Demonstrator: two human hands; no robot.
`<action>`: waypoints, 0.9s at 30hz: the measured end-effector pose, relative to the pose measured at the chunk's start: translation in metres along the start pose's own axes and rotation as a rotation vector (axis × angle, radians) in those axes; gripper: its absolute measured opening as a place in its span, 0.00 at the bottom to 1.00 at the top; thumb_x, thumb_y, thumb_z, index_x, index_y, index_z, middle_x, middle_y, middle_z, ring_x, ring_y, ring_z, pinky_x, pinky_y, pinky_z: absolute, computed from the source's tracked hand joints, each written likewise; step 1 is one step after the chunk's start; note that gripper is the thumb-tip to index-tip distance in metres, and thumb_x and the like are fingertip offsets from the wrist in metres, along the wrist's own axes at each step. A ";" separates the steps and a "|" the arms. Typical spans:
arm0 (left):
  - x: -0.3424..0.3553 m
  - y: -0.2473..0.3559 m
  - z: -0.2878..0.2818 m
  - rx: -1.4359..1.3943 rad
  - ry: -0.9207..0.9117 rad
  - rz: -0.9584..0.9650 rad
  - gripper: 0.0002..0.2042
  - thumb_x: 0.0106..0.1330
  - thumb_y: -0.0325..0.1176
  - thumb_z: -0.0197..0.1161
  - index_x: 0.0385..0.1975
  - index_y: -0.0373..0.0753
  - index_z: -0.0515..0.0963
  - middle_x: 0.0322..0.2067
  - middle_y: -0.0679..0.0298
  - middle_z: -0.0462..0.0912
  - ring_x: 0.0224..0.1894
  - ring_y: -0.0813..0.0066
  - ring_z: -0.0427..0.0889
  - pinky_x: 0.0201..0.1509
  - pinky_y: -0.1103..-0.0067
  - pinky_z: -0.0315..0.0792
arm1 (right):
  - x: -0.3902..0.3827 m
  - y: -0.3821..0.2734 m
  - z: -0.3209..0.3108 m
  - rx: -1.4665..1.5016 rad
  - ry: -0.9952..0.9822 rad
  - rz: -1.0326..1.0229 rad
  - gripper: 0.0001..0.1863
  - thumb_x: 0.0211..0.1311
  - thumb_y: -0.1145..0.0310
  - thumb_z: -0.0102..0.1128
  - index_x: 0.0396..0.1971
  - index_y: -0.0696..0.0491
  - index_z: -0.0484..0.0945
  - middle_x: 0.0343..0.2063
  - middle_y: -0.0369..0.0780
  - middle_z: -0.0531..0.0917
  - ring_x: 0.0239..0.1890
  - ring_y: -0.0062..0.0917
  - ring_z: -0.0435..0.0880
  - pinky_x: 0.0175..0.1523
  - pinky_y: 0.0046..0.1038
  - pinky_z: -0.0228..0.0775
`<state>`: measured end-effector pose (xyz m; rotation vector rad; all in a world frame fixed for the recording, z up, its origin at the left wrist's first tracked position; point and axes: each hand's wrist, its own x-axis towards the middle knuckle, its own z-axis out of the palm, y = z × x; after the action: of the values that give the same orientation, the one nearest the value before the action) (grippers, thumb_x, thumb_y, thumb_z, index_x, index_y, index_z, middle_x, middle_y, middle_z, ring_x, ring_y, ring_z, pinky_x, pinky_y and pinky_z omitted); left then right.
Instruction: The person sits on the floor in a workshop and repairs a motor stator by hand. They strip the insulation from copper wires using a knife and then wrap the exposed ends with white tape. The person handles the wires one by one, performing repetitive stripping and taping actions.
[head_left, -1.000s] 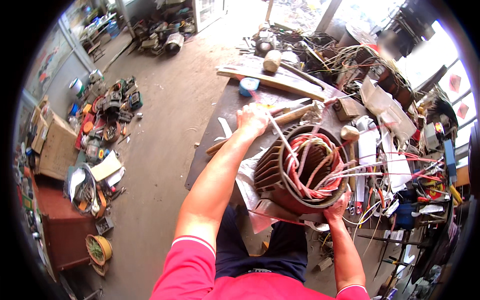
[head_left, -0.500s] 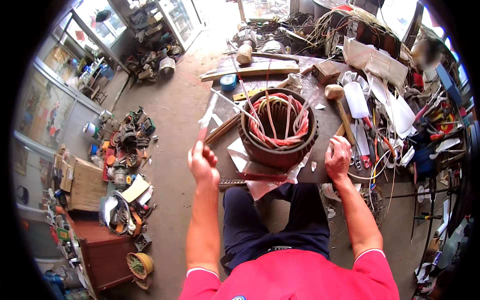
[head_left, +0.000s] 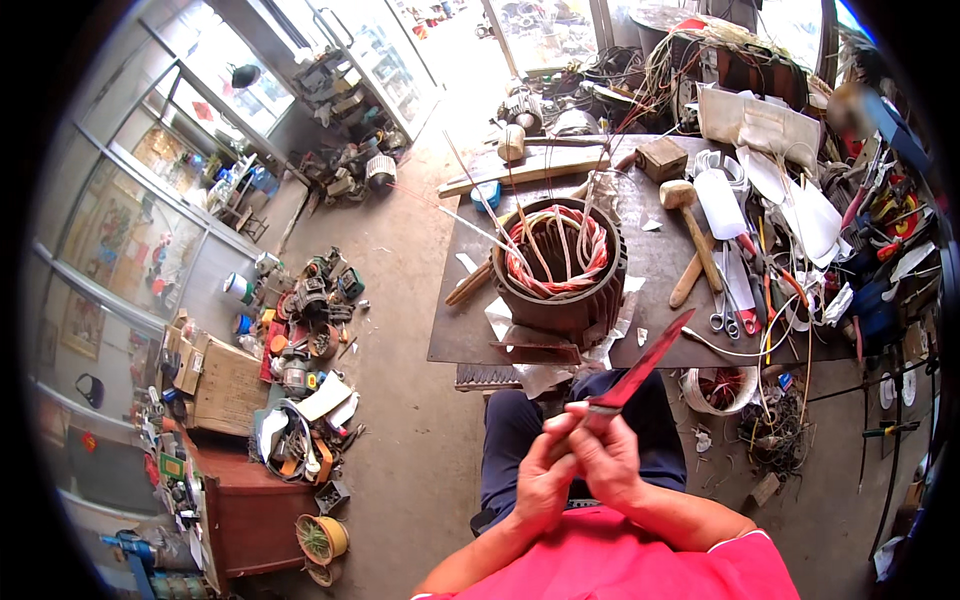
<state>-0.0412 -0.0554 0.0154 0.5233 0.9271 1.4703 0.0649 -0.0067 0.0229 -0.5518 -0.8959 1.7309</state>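
Close to my body, my left hand (head_left: 545,485) and my right hand (head_left: 608,462) meet, fingers closed around the handle of a knife (head_left: 645,365). Its pointed blade looks red and slants up to the right, past the table's near edge. The handle is mostly covered by my fingers. Beyond my hands, a motor stator (head_left: 560,318) stands upright on the dark table (head_left: 455,335). Red and white windings (head_left: 600,262) ring its inside, and several loose wire ends stick up and out to the left. Neither hand touches the stator.
Right of the stator lie a wooden mallet (head_left: 695,235), scissors (head_left: 725,315) and a white roll (head_left: 718,203). A blue tape measure (head_left: 486,195) sits behind it, beside wooden strips (head_left: 525,168). Under the table's right side stands a white bucket (head_left: 722,392). Motor parts cover the floor at left.
My left hand has come back from beside the table toward my body with the knife. My right hand has left the table edge and joined it on the handle. The view has shifted.
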 end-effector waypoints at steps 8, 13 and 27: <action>0.163 0.140 0.057 1.064 0.125 0.654 0.13 0.72 0.33 0.66 0.47 0.30 0.81 0.24 0.71 0.77 0.27 0.86 0.73 0.29 0.82 0.68 | 0.004 -0.039 -0.064 -0.153 0.298 -0.146 0.13 0.79 0.69 0.52 0.57 0.57 0.72 0.35 0.40 0.85 0.33 0.20 0.81 0.40 0.23 0.74; 0.233 0.185 0.085 1.048 0.001 0.730 0.12 0.71 0.35 0.68 0.41 0.30 0.85 0.19 0.67 0.80 0.23 0.84 0.74 0.29 0.81 0.69 | -0.023 -0.025 -0.063 -0.142 0.311 0.037 0.13 0.77 0.69 0.55 0.56 0.58 0.72 0.33 0.38 0.85 0.32 0.20 0.81 0.39 0.23 0.74; 0.058 0.070 -0.018 1.264 -0.261 1.209 0.20 0.53 0.15 0.73 0.48 0.33 0.84 0.36 0.57 0.87 0.30 0.68 0.84 0.31 0.76 0.77 | 0.005 -0.032 -0.069 -0.247 0.333 0.153 0.14 0.75 0.69 0.59 0.57 0.55 0.75 0.33 0.34 0.84 0.26 0.11 0.76 0.23 0.14 0.59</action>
<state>-0.1060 0.0028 0.0488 2.4609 1.3352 1.5404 0.1328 0.0234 0.0058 -1.0627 -0.8480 1.6073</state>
